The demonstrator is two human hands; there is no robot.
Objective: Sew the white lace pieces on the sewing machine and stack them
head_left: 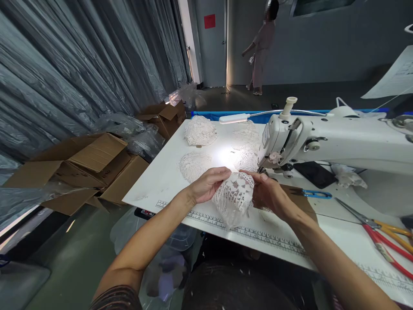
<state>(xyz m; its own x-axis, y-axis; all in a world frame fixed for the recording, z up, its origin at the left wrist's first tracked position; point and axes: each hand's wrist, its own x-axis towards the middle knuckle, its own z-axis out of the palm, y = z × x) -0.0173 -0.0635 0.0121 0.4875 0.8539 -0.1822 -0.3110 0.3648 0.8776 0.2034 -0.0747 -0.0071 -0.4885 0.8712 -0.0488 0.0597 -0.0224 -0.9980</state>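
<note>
A piece of white lace fabric (235,196) hangs between my two hands over the front of the white sewing table (155,183). My left hand (209,184) pinches its upper left edge between thumb and fingers. At the upper right corner, my right hand (269,191) grips the lace, its fingers pointing toward the sewing machine (284,142). The lower part of the lace droops over the printed ruler (206,218). Just beyond my hands lie more white lace pieces, one (193,165) at left and another (247,158) near the machine's needle area.
Farther back are lace stacks (200,130) under a lamp (234,118). Blue thread snips (316,194), red-and-orange-handled scissors (376,228) and a black cloth (314,173) lie at right. Open cardboard boxes (93,159) stand left of the table. A person (263,47) is by the far wall.
</note>
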